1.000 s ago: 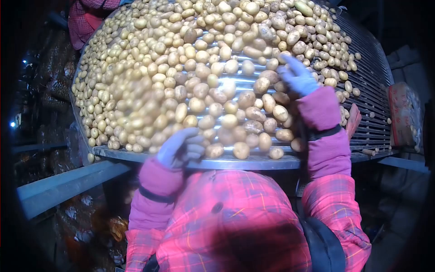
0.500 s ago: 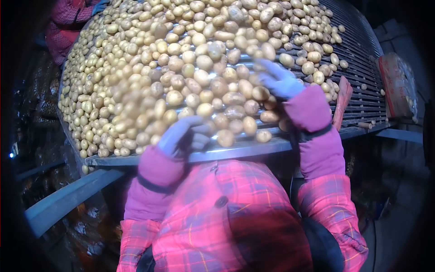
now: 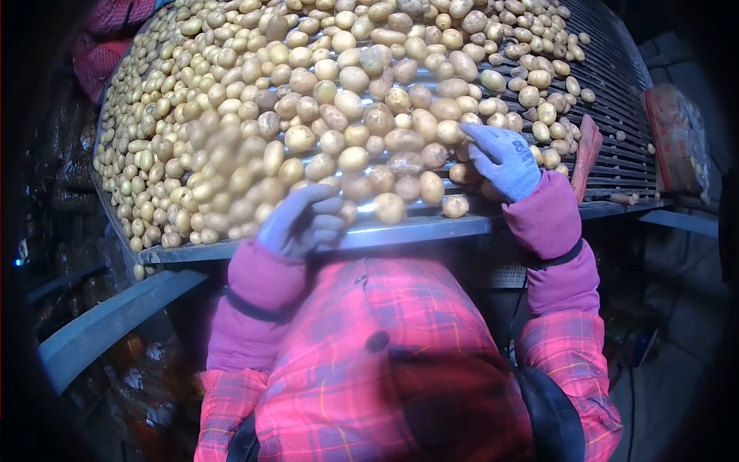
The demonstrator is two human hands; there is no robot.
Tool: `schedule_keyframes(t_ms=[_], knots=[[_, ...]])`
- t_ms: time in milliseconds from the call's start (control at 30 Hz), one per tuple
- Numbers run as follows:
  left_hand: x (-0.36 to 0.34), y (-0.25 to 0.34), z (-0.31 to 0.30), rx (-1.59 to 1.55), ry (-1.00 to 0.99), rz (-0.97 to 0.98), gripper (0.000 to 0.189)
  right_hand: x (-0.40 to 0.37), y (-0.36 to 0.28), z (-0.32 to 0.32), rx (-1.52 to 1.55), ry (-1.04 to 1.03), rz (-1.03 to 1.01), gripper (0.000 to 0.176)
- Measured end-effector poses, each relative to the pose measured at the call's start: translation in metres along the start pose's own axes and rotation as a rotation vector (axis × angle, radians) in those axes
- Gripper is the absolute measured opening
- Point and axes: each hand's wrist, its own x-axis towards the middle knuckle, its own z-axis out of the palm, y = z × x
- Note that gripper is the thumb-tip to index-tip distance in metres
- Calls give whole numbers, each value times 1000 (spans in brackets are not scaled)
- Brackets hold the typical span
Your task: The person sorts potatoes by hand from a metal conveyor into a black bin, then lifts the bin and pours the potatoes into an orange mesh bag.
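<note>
A wide layer of potatoes (image 3: 301, 138) covers a slatted metal sorting table (image 3: 608, 85). My left hand (image 3: 300, 223), in a pale lavender glove, hovers at the front edge with its fingers loosely bent and apart, nothing visible in them. Close to its fingertips lies a single potato (image 3: 389, 208). My right hand (image 3: 504, 163), in a matching glove with dark print on its back, is over the potatoes on the right. Its fingers stretch out leftward beside a brownish potato (image 3: 464, 172); the palm side is hidden.
A metal rim (image 3: 431, 231) runs along the table's front. A reddish strip (image 3: 586, 158) lies on the slats right of my right hand. A red and white bag (image 3: 673, 142) stands at the far right. Another person's red sleeve (image 3: 100, 58) shows at upper left.
My right hand has moved right and slightly down, and its fingers now show more sharply. My left hand has shifted slightly left. Potatoes near the front have shifted a little.
</note>
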Motion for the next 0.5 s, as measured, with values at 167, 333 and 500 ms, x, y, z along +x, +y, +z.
schedule_keyframes(t_ms=[167, 333, 500], knots=[[-11, 2, -1, 139, 114, 53, 44, 27, 26, 18, -204, -11, 207, 35], [-3, -3, 2, 133, 72, 34, 46, 51, -11, 34, -148, -205, 57, 35], [2, 1, 10, 233, 132, 12, 46, 25, -7, 3, 488, -188, 410, 48]])
